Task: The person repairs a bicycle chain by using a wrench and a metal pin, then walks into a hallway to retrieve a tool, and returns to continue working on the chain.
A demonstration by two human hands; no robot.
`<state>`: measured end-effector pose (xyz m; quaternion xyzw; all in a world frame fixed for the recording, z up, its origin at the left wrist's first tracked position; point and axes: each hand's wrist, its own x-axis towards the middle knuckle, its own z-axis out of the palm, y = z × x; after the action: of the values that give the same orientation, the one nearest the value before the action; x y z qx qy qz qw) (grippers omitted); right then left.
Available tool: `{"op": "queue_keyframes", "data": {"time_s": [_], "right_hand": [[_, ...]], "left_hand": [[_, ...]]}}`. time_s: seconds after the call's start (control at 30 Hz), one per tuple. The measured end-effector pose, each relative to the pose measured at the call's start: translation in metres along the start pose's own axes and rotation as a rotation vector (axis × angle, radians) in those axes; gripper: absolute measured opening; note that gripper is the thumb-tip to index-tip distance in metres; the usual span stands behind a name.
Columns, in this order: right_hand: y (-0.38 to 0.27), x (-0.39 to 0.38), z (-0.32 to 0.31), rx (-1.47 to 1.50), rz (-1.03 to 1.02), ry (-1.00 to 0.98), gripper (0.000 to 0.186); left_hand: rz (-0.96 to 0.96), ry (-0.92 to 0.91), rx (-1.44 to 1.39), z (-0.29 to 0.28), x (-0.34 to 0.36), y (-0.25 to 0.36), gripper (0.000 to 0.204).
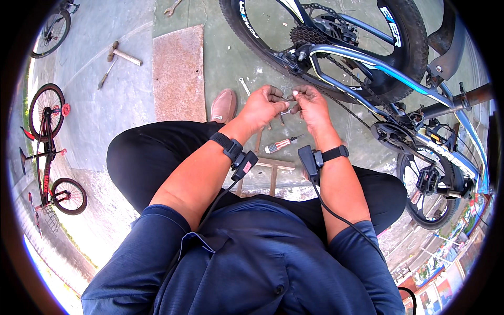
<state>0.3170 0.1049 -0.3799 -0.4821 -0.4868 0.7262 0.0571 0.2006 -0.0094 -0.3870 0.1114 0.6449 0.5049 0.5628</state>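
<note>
My left hand [264, 105] and my right hand [312, 104] meet in front of me, fingers pinched together on a thin metal wire [289, 97] held between them. Both wrists wear black straps with small black devices and cables. Just beyond the hands stands a blue and black bicycle [367, 68] laid upside down, its rear wheel, sprocket cluster [307, 35] and chain close to my fingers. A red-and-white handled screwdriver [280, 144] lies on the ground below my hands.
A hammer [124, 53] and another tool lie on the concrete at upper left. A small spanner [244, 86] lies by my brown shoe [223, 105]. A red children's bicycle [48, 152] stands at left. A wooden stool frame [273, 176] sits between my knees.
</note>
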Motion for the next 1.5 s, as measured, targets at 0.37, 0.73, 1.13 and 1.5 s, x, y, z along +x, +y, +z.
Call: {"op": "queue_keyframes", "data": {"time_s": [0.37,0.73,1.13,1.5], "right_hand": [[0.018,0.012,0.001,-0.06,-0.166,0.099,0.01],[0.036,0.03,-0.012,-0.451,-0.466,0.057,0.015],[0.013,0.016,-0.007,-0.273,-0.195,0.011,0.016],[0.023,0.022,-0.01,-0.342,-0.33,-0.003,0.016]], "left_hand": [[0.012,0.208,0.067,0.007,-0.002,-0.016,0.029],[0.212,0.271,0.422,0.003,0.001,0.002,0.023],[-0.075,0.168,-0.099,0.0,0.012,0.01,0.022],[-0.178,0.04,-0.05,-0.009,0.036,0.018,0.028]]}}
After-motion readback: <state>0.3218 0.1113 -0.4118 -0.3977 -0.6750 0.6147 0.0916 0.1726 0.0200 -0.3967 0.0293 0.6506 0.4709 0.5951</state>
